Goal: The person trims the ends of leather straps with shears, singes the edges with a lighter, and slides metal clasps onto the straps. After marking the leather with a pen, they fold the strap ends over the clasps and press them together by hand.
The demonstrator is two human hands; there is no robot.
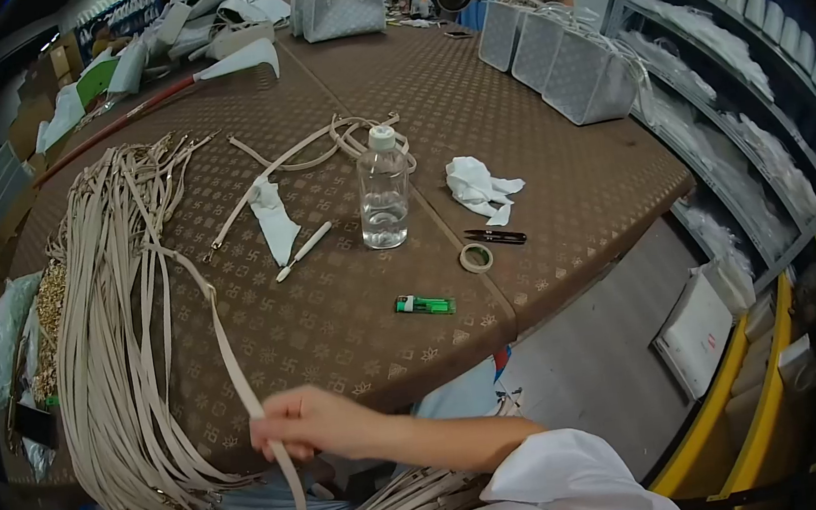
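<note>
My right hand (312,424) is closed around a long beige strap (235,365), just in front of the table's near edge. From my fingers the strap runs up over the tabletop to a metal fitting, and its other end hangs down toward my lap. Left of it lies a thick bundle of similar beige straps (116,339), with metal clasps at the ends. More straps (396,503) rest across my lap. I cannot make out my left hand in the picture.
On the brown patterned table (334,314) stand a clear bottle (383,197), a green lighter (424,305), a tape roll (476,258), black tweezers (495,236), a white pen-like tool (304,251) and crumpled tissue (481,188). Bags (573,70) stand at the far right, beside shelves (743,106).
</note>
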